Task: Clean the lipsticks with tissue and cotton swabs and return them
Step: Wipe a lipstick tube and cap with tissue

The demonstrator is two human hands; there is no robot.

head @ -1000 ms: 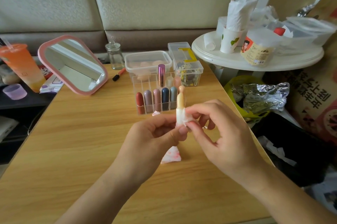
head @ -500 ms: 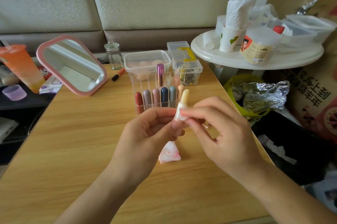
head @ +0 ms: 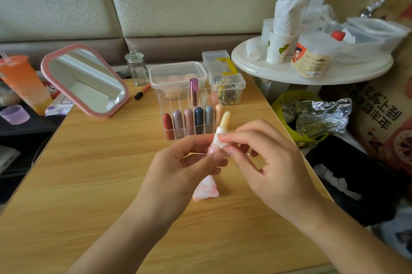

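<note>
Pale lipstick (head: 224,121) (bullet up) is gripped low by left hand (head: 178,171). Tissue (head: 220,141) is pinched round it by right hand (head: 267,162).

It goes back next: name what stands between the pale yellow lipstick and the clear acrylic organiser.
Nothing visible. The left hand and right hand hold the pale yellow lipstick, wrapped in white tissue, just in front of the clear acrylic organiser.

Wooden table (head: 89,173): mirror (head: 85,80), organizer (head: 166,104), perhaps tissue (head: 206,189)
</note>
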